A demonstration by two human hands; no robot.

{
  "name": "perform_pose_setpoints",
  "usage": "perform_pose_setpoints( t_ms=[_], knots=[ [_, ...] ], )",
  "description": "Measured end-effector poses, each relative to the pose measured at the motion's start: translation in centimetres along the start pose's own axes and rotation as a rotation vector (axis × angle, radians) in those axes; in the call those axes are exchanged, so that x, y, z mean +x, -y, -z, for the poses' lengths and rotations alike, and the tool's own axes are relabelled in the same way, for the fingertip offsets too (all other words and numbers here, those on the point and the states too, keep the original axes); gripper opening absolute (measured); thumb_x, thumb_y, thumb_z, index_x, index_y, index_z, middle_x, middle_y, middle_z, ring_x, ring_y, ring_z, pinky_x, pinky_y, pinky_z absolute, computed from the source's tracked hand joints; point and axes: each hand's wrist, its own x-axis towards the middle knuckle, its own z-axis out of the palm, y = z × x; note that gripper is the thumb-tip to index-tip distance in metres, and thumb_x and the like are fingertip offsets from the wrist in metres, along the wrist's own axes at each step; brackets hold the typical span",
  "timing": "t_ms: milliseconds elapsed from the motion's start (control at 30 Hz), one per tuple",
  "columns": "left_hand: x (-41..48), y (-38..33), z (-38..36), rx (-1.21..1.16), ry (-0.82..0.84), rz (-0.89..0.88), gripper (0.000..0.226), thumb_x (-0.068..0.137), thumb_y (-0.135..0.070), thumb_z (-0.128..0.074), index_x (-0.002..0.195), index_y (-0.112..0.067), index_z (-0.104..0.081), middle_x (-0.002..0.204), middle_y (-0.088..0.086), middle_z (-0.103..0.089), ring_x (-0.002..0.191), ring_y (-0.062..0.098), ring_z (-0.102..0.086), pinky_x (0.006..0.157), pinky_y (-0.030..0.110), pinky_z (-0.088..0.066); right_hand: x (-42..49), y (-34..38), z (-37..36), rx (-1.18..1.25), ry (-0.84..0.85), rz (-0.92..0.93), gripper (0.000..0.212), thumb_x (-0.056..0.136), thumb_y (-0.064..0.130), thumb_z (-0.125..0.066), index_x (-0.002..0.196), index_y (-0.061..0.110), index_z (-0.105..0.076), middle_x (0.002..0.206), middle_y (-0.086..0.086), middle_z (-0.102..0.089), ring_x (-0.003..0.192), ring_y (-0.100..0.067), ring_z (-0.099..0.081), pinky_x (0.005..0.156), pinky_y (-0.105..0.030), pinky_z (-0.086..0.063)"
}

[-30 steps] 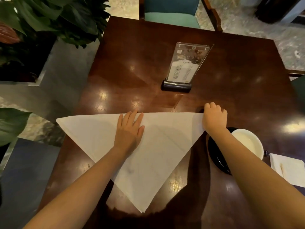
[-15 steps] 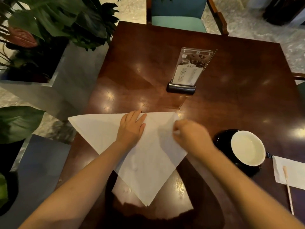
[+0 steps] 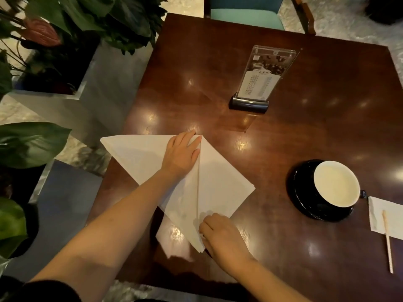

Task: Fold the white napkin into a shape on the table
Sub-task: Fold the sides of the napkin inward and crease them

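The white napkin [image 3: 220,184] lies on the dark wooden table [image 3: 316,110] near its front left. Its right corner is folded down along a centre crease, while its left corner still points out past the table's left edge. My left hand [image 3: 182,154] lies flat on the napkin's top middle, fingers spread, pressing it down. At the napkin's lower tip, my right hand [image 3: 220,236] pinches the folded-down corner between its fingers.
A black saucer with a white cup [image 3: 335,186] stands at the right. Beside it lies a small paper napkin [image 3: 383,216] with a wooden stir stick [image 3: 387,240]. A clear menu stand [image 3: 259,81] is at mid-table. Potted plants [image 3: 65,25] line the left; a teal chair [image 3: 246,7] stands behind.
My right hand has carried the napkin's right corner from the far right across and down to the lower tip. My left hand has stayed pressing the top middle.
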Motion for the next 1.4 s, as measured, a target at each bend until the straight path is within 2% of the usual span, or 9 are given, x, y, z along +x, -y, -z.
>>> perform_pose_setpoints(
  t_ms=[200,333,500,667,733,900,1067,1200,1400],
  knots=[
    [0.3,0.0,0.4,-0.046,0.008,0.020,0.038,0.095,-0.027,-0.042,0.131,-0.019,-0.049,0.141,0.006,-0.044,0.129,0.026,-0.036,0.104,0.039,-0.025,-1.3,-0.3,-1.0,0.035,-0.010,0.014,0.024,0.065,0.005,-0.076,0.077,0.012,-0.057,0.077,-0.001,-0.059,0.076,-0.015,-0.039,0.065,-0.024,-0.027],
    [0.3,0.1,0.5,-0.065,0.040,0.017,0.039,0.096,-0.028,-0.041,0.134,-0.020,-0.045,0.144,0.006,-0.040,0.132,0.026,-0.032,0.107,0.040,-0.023,-2.2,-0.6,-1.2,0.041,-0.015,0.042,0.007,0.081,0.016,-0.066,0.083,0.013,-0.061,0.087,0.000,-0.060,0.082,-0.015,-0.042,0.072,-0.023,-0.031],
    [-0.8,-0.9,1.8,-0.109,0.000,0.061,0.040,0.094,-0.021,-0.043,0.134,-0.014,-0.046,0.148,0.011,-0.035,0.136,0.029,-0.029,0.113,0.042,-0.014,-2.8,-0.7,-0.1,0.143,0.100,0.004,0.033,0.085,0.046,-0.057,0.100,0.017,-0.062,0.100,0.003,-0.060,0.095,-0.013,-0.049,0.085,-0.023,-0.032],
    [-9.8,-6.4,1.7,-0.179,-0.092,0.032,0.045,0.092,-0.020,-0.035,0.133,-0.008,-0.047,0.142,0.017,-0.043,0.133,0.032,-0.038,0.112,0.046,-0.016,0.2,-3.1,3.4,0.303,-0.193,-0.405,0.029,0.094,0.023,-0.042,0.112,0.012,-0.062,0.113,-0.003,-0.064,0.106,-0.019,-0.055,0.092,-0.038,-0.046],
    [-14.5,-9.5,1.0,-0.146,0.011,0.040,0.050,0.093,-0.029,-0.031,0.136,-0.007,-0.042,0.145,0.014,-0.038,0.136,0.029,-0.033,0.110,0.045,-0.016,2.3,-4.7,3.7,0.291,-0.181,-0.441,0.038,0.094,0.021,-0.038,0.125,0.010,-0.056,0.129,-0.006,-0.058,0.121,-0.019,-0.049,0.106,-0.037,-0.038],
    [-18.7,-11.7,-0.5,0.009,0.188,0.121,0.063,0.098,-0.044,-0.010,0.143,-0.003,-0.026,0.152,0.014,-0.024,0.142,0.026,-0.019,0.111,0.046,-0.020,5.5,-5.6,-0.7,0.025,0.243,-0.123,0.056,0.096,0.035,-0.019,0.142,0.006,-0.034,0.152,-0.011,-0.030,0.142,-0.026,-0.024,0.118,-0.041,-0.014],
    [-18.5,-11.6,-0.6,0.018,0.239,0.118,0.064,0.096,-0.045,-0.021,0.144,-0.004,-0.022,0.153,0.014,-0.020,0.142,0.026,-0.017,0.110,0.047,-0.020,9.0,-6.7,-2.0,-0.100,0.209,-0.187,0.062,0.096,0.047,-0.005,0.149,0.016,-0.010,0.158,-0.001,-0.006,0.146,-0.017,-0.001,0.118,-0.036,0.007],
    [-18.5,-11.5,-0.6,-0.005,0.230,0.121,0.064,0.095,-0.045,-0.027,0.145,-0.007,-0.021,0.154,0.012,-0.020,0.143,0.024,-0.014,0.110,0.046,-0.018,14.8,-8.2,-2.3,-0.160,0.177,-0.247,0.061,0.099,0.043,-0.018,0.150,0.010,-0.008,0.159,-0.006,-0.005,0.146,-0.020,0.000,0.119,-0.042,0.000],
    [-18.7,-11.6,-0.1,0.001,0.237,0.108,0.063,0.096,-0.044,-0.034,0.145,-0.005,-0.024,0.154,0.014,-0.019,0.143,0.027,-0.013,0.110,0.047,-0.020,21.0,-11.1,-2.1,-0.194,0.227,-0.202,0.066,0.098,0.050,-0.010,0.150,0.011,0.000,0.159,-0.004,0.003,0.146,-0.018,0.007,0.119,-0.041,0.004]
  ],
)
